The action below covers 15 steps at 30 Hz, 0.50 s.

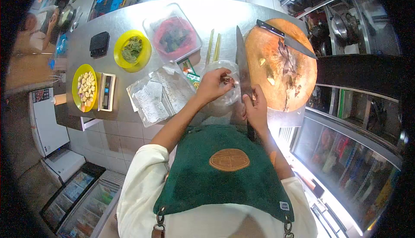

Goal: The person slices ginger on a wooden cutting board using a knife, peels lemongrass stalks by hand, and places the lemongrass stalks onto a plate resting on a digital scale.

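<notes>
Green apron (pixel 186 177) with oval brown patch (pixel 229 159), nearest. Left hand (pixel 215 84): grip closed on small brown fragments (pixel 228 80) over round clear-plastic container (pixel 232 98); probably light, fragile, best pinched gently. Right hand (pixel 256 108) grasps long dark-bladed knife (pixel 242 58) beside round wooden board (pixel 261 80); likely stiff, handle-held.

Dark bits (pixel 228 80) at left fingers (pixel 222 71), partly hidden.

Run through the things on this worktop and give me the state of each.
Nearer yellow bowl: filled with pale cloves
Farther yellow bowl: holding green leaves
Scale: display lit
Clear tub: holding dark greens
Chopping board: stained, dark scraps on it
Black-handled knife: lying on the board, unheld
Large knife: blade bare, beside the board
Left hand: fingers bent over dark pieces
Right hand: at the large knife, grip unclear
</notes>
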Each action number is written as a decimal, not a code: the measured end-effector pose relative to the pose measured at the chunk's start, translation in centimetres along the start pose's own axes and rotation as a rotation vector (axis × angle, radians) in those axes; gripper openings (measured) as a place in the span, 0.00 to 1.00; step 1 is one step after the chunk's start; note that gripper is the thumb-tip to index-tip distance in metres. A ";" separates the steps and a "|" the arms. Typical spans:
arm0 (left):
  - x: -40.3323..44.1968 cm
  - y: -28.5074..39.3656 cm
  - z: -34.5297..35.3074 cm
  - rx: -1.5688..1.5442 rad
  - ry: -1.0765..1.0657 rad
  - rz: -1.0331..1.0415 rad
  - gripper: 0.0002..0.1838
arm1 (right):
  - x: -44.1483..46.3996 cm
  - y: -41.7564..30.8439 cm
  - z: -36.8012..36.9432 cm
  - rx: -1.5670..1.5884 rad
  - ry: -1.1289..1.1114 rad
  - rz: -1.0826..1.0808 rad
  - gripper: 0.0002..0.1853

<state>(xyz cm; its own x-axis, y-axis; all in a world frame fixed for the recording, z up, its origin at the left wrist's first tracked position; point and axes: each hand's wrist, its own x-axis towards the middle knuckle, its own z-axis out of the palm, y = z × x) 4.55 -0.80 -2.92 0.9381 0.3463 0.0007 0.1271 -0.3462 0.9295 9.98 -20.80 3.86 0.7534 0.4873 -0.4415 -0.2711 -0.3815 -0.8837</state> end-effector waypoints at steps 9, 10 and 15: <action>-1.0 -3.2 0.3 -0.546 -0.101 -0.214 0.16 | 0.1 0.0 0.2 -0.117 0.034 -0.038 0.18; -0.9 -3.4 0.3 -0.546 -0.101 -0.212 0.16 | -0.1 -0.6 0.2 -0.089 0.013 0.072 0.18; -0.4 -1.6 -1.1 -0.610 -0.267 -0.430 0.13 | 0.4 0.8 0.5 -0.142 0.036 -0.081 0.19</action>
<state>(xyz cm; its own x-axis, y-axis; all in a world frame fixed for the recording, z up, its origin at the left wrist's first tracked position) 3.59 0.58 -4.01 0.9023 0.0934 -0.4210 0.3693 0.3366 0.8662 9.73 -20.55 2.90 0.7911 0.4937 -0.3612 -0.1230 -0.4500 -0.8845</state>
